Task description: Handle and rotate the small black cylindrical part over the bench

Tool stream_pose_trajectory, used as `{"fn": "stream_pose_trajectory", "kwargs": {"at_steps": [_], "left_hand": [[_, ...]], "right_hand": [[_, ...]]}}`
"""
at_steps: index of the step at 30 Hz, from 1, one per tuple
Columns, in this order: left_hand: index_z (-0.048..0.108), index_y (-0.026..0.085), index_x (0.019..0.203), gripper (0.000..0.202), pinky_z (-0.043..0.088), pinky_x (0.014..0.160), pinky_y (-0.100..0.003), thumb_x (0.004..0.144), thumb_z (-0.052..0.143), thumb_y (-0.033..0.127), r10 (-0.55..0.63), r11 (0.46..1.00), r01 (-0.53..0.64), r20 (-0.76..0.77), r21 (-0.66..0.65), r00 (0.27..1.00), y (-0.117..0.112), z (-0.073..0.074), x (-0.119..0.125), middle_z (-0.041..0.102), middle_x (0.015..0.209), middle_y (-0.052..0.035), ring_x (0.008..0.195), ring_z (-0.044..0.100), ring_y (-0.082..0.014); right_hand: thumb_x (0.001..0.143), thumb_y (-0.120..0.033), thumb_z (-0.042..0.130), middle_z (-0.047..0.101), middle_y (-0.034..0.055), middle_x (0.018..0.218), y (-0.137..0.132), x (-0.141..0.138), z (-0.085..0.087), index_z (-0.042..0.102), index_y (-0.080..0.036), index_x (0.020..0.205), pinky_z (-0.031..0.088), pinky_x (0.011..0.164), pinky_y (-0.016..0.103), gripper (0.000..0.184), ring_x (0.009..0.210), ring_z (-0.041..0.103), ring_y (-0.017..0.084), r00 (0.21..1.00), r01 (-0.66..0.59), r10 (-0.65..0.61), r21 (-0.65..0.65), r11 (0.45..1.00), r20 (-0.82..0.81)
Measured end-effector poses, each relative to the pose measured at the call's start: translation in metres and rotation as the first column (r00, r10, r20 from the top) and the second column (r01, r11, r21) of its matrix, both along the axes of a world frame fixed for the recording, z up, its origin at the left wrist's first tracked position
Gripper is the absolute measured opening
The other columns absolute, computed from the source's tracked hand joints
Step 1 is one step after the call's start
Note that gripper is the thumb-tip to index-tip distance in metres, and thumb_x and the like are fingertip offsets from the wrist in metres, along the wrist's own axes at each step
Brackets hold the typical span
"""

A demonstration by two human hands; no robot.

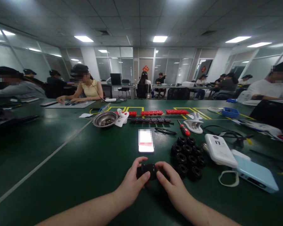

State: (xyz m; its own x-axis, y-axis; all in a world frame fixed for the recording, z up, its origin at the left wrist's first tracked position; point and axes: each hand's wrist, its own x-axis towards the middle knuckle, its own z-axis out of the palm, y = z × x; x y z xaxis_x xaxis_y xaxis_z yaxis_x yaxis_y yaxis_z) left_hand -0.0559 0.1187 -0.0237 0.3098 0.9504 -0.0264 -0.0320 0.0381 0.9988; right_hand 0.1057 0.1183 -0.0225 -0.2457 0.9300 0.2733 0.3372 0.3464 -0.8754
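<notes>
Above the near part of the green tabletop (pixel 85 175), a black cylindrical part (pixel 151 171) is held between two bare hands. The left hand (pixel 132 180) grasps its left side, thumb across the front; the right hand (pixel 173 182) pinches its right end between thumb and fingers. Work on this piece looks unfinished, since it is not laid down. Just to the right, black ring-ended parts (pixel 187 149) sit grouped together; whether they are finished or waiting, I can't tell. A lit smartphone (pixel 146 141) lies beyond the hands, and a red-and-black screwdriver (pixel 185 129) rests untouched farther off.
</notes>
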Motion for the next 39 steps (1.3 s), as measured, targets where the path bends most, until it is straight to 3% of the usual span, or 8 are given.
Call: {"fn": "stream_pose_trajectory", "kwargs": {"at_steps": [4, 7, 10, 14, 19, 24, 30, 39], "left_hand": [[0.036, 0.018, 0.106, 0.042, 0.039, 0.052, -0.024, 0.075, 0.046, 0.044, -0.08, 0.997, 0.081, 0.028, -0.009, 0.996, 0.003, 0.001, 0.0, 0.051, 0.085, -0.0033, 0.058, 0.057, -0.0134], [0.039, 0.017, 0.102, 0.04, 0.04, 0.05, -0.025, 0.074, 0.045, 0.046, -0.069, 0.996, 0.071, 0.053, -0.052, 0.996, 0.007, 0.001, 0.0, 0.052, 0.082, -0.0033, 0.057, 0.057, -0.014], [0.041, 0.017, 0.096, 0.035, 0.041, 0.05, -0.025, 0.074, 0.045, 0.043, -0.041, 0.995, 0.048, 0.08, -0.085, 0.996, 0.009, 0.0, 0.0, 0.051, 0.079, -0.0022, 0.055, 0.055, -0.0133], [0.039, 0.018, 0.099, 0.032, 0.042, 0.05, -0.025, 0.074, 0.047, 0.036, 0.017, 0.999, -0.014, 0.055, -0.051, 0.998, 0.005, 0.0, 0.001, 0.048, 0.081, -0.0013, 0.057, 0.053, -0.0118], [0.03, 0.023, 0.113, 0.04, 0.043, 0.056, -0.025, 0.077, 0.045, 0.031, 0.025, 1.0, -0.024, 0.05, -0.019, 0.998, 0.001, 0.0, 0.0, 0.044, 0.094, -0.0033, 0.069, 0.055, -0.0135], [0.031, 0.019, 0.112, 0.039, 0.041, 0.055, -0.026, 0.078, 0.04, 0.036, -0.002, 0.997, 0.002, 0.009, -0.083, 1.0, 0.005, 0.003, -0.001, 0.047, 0.09, -0.0043, 0.064, 0.056, -0.0143], [0.038, 0.019, 0.108, 0.04, 0.042, 0.058, -0.026, 0.074, 0.048, 0.037, 0.014, 0.996, -0.015, -0.005, -0.088, 1.0, 0.007, 0.005, -0.001, 0.047, 0.083, -0.0021, 0.071, 0.052, -0.0155], [0.034, 0.022, 0.108, 0.042, 0.046, 0.061, -0.031, 0.075, 0.048, 0.044, 0.037, 0.999, -0.034, 0.198, -0.018, 0.98, -0.002, 0.003, -0.002, 0.044, 0.087, -0.0019, 0.071, 0.053, -0.0163]], "right_hand": [[0.077, -0.034, 0.048, 0.052, 0.0021, 0.072, 0.0, 0.0, 0.002, 0.053, -0.017, 0.075, 0.041, 0.062, 0.029, 0.018, 0.069, 0.049, 0.017, 0.999, -0.028, 0.028, -0.009, 1.0, 0.039], [0.074, -0.027, 0.053, 0.053, 0.003, 0.079, -0.002, -0.001, 0.005, 0.054, -0.018, 0.084, 0.042, 0.067, 0.03, 0.014, 0.075, 0.05, 0.017, 0.997, -0.056, 0.054, 0.037, 0.998, 0.047], [0.075, -0.021, 0.053, 0.052, 0.0036, 0.091, -0.005, -0.002, 0.007, 0.051, -0.021, 0.099, 0.041, 0.075, 0.03, 0.024, 0.085, 0.049, 0.018, 0.996, -0.087, 0.084, 0.088, 0.992, 0.04], [0.076, -0.026, 0.051, 0.049, 0.0044, 0.099, -0.007, -0.003, 0.003, 0.044, -0.022, 0.108, 0.04, 0.079, 0.031, 0.033, 0.09, 0.047, 0.018, 0.998, -0.062, 0.062, 0.069, 0.996, 0.003], [0.079, -0.037, 0.046, 0.051, 0.0036, 0.086, -0.004, -0.003, -0.003, 0.047, -0.019, 0.095, 0.041, 0.069, 0.031, 0.024, 0.078, 0.049, 0.018, 0.999, -0.032, 0.032, -0.021, 0.999, 0.006], [0.077, -0.027, 0.051, 0.05, 0.0028, 0.083, 0.001, -0.003, -0.003, 0.05, -0.018, 0.084, 0.041, 0.07, 0.03, 0.011, 0.078, 0.048, 0.017, 1.0, -0.014, 0.014, 0.012, 1.0, 0.023], [0.071, -0.018, 0.057, 0.05, 0.0024, 0.092, -0.005, -0.004, 0.0, 0.047, -0.021, 0.096, 0.04, 0.075, 0.03, 0.027, 0.085, 0.047, 0.017, 0.997, -0.07, 0.069, 0.043, 0.997, 0.028], [0.08, -0.04, 0.043, 0.049, 0.0028, 0.084, -0.004, -0.001, -0.002, 0.048, -0.02, 0.091, 0.04, 0.068, 0.03, 0.024, 0.079, 0.048, 0.018, 0.997, -0.078, 0.079, 0.037, 0.996, -0.023]]}}
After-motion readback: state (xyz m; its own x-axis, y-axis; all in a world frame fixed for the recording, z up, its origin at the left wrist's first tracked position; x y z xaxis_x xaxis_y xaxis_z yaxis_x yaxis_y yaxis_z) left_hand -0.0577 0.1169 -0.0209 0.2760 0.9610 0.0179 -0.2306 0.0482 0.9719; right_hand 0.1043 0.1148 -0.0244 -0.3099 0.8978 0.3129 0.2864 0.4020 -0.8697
